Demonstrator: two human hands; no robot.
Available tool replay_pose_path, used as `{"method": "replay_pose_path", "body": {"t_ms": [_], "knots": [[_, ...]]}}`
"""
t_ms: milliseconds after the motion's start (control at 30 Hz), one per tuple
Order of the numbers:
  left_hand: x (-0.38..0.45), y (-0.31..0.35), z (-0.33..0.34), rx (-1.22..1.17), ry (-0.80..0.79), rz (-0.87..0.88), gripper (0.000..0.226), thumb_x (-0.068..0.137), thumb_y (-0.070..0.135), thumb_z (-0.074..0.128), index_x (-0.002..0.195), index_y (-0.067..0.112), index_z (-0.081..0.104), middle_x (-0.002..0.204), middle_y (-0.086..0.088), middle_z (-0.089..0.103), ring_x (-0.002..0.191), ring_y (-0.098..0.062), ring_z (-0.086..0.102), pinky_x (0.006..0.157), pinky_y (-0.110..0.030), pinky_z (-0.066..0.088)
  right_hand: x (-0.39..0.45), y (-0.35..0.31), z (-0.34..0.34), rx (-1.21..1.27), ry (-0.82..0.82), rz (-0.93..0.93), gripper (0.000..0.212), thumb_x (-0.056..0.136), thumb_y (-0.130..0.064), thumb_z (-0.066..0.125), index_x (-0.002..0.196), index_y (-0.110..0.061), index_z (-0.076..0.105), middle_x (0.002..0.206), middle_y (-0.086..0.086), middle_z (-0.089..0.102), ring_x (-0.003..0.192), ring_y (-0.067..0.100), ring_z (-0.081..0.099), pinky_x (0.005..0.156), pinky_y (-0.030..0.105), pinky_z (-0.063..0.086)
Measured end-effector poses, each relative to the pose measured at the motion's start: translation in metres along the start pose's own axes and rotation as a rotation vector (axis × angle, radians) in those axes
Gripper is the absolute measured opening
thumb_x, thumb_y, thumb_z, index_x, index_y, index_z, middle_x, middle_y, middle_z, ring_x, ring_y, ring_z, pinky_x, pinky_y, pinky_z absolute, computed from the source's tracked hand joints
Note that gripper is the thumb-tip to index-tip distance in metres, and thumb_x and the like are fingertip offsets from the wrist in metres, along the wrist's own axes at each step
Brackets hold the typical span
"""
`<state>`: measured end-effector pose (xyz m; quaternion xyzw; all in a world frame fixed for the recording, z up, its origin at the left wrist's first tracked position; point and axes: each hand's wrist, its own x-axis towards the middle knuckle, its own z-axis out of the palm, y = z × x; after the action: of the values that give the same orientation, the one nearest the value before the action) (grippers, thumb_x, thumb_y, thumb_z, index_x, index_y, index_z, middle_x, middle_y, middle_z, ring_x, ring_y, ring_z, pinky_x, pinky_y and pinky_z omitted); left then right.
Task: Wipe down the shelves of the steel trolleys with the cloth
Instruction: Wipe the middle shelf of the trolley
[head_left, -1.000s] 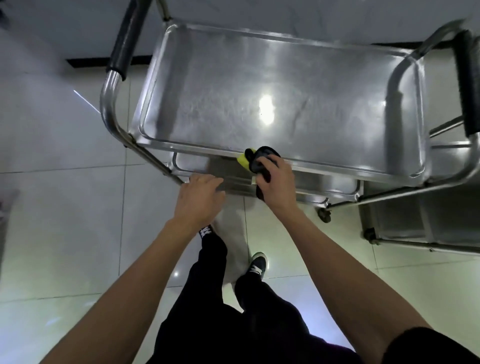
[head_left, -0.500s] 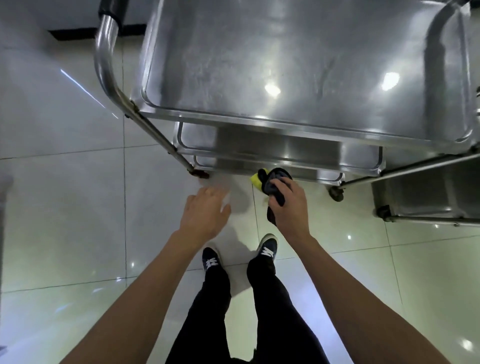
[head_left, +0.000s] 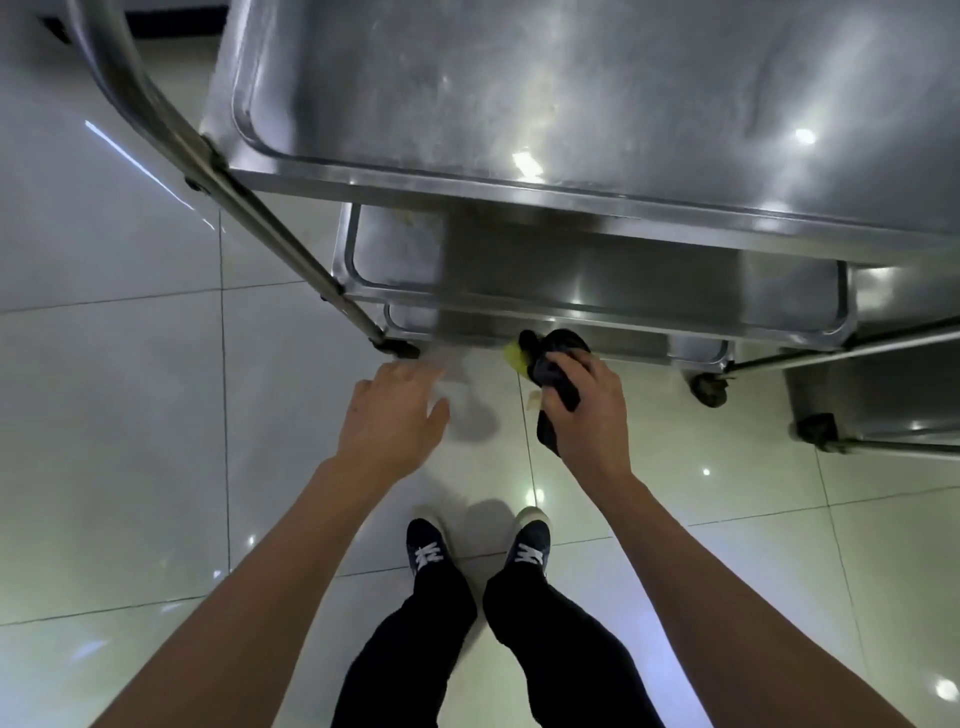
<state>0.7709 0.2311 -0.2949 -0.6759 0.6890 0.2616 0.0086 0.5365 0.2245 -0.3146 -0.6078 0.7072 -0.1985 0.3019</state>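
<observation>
The right hand (head_left: 584, 410) grips a bunched dark cloth (head_left: 556, 364) with a yellow patch — its long axis running from the wrist toward the front edge of the trolley's (head_left: 519, 208) bottom shelf (head_left: 696, 353), just beside it. The left hand (head_left: 389, 415) hovers with fingers spread, holding nothing, over the tiled floor (head_left: 130, 415).

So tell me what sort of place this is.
Probably a kitchen or service area, though I can't be sure: a three-shelf steel trolley on castors, a second trolley beside it, and a glossy tiled floor.
</observation>
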Motion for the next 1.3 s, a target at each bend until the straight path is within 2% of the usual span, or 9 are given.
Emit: {"method": "replay_pose_path", "body": {"t_ms": [167,300,500,700,833,900,1000,1100,1300], "knots": [[0.052,-0.006,0.027,0.067,0.058,0.028,0.045,0.092,0.036,0.056,0.136,0.028,0.055,0.132,0.002,0.061,0.121,-0.026,0.055,0.093,-0.044,0.049,0.049,0.020,0.022,0.097,0.086,-0.054,0.038,0.088,-0.014,0.066,0.126,-0.017,0.064,0.136,0.007,0.056,0.118,0.029,0.053,0.102,0.043,0.044],[0.092,-0.024,0.052,0.088,0.136,0.011,0.052,0.093,0.038,0.057,0.144,0.028,0.051,0.148,0.000,0.050,0.136,-0.025,0.044,0.104,-0.047,0.042,0.089,0.041,0.041,0.136,0.145,-0.071,0.039,0.091,-0.020,0.063,0.130,-0.020,0.062,0.139,0.004,0.052,0.124,0.026,0.049,0.106,0.043,0.043],[0.137,-0.054,0.085,0.140,0.246,0.036,0.049,0.095,0.036,0.055,0.143,0.025,0.051,0.153,-0.005,0.042,0.141,-0.030,0.036,0.106,-0.050,0.043,0.138,0.063,0.075,0.075,0.215,-0.166,0.038,0.091,-0.019,0.064,0.129,-0.018,0.063,0.138,0.007,0.054,0.122,0.029,0.051,0.104,0.044,0.044],[0.154,-0.081,0.105,0.086,0.528,0.149,0.038,0.093,0.026,0.057,0.130,0.024,0.064,0.139,-0.002,0.058,0.133,-0.025,0.048,0.103,-0.048,0.046,0.178,0.061,0.093,0.048,0.310,-0.201,0.035,0.087,-0.025,0.068,0.121,-0.018,0.063,0.128,0.006,0.058,0.112,0.032,0.056,0.095,0.046,0.048],[0.162,-0.098,0.111,0.148,0.584,0.120,0.032,0.089,0.023,0.066,0.121,0.023,0.069,0.126,-0.005,0.066,0.121,-0.030,0.058,0.093,-0.052,0.049,0.192,0.069,0.106,-0.076,0.289,-0.246,0.034,0.092,-0.040,0.061,0.117,-0.017,0.068,0.128,0.005,0.061,0.115,0.030,0.057,0.098,0.044,0.046],[0.166,-0.104,0.114,0.170,0.614,0.124,0.029,0.089,0.022,0.067,0.118,0.023,0.071,0.122,-0.006,0.067,0.118,-0.031,0.059,0.091,-0.053,0.052,0.195,0.079,0.106,-0.104,0.279,-0.340,0.035,0.095,-0.037,0.056,0.123,-0.018,0.067,0.139,0.005,0.057,0.125,0.029,0.052,0.104,0.043,0.043],[0.170,-0.109,0.116,0.185,0.683,0.128,0.027,0.087,0.019,0.066,0.113,0.022,0.073,0.115,-0.007,0.069,0.112,-0.032,0.062,0.088,-0.052,0.053,0.193,0.096,0.104,-0.281,0.214,-0.456,0.046,0.096,-0.038,0.050,0.138,-0.022,0.057,0.155,0.005,0.040,0.145,0.028,0.031,0.115,0.047,0.028],[0.171,-0.107,0.122,0.177,0.739,0.073,0.026,0.086,0.023,0.065,0.110,0.025,0.075,0.110,-0.004,0.072,0.104,-0.030,0.066,0.086,-0.050,0.052,0.189,0.103,0.108,-0.378,0.167,-0.474,0.049,0.102,-0.038,0.042,0.148,-0.020,0.044,0.161,0.008,0.028,0.150,0.030,0.020,0.120,0.048,0.014],[0.163,-0.103,0.132,0.209,0.762,0.066,0.025,0.088,0.035,0.063,0.110,0.028,0.072,0.112,0.001,0.069,0.106,-0.025,0.064,0.087,-0.048,0.049,0.182,0.096,0.113,-0.344,0.163,-0.425,0.049,0.104,-0.032,0.042,0.150,-0.017,0.039,0.161,0.012,0.024,0.150,0.033,0.017,0.121,0.045,0.015]]}}
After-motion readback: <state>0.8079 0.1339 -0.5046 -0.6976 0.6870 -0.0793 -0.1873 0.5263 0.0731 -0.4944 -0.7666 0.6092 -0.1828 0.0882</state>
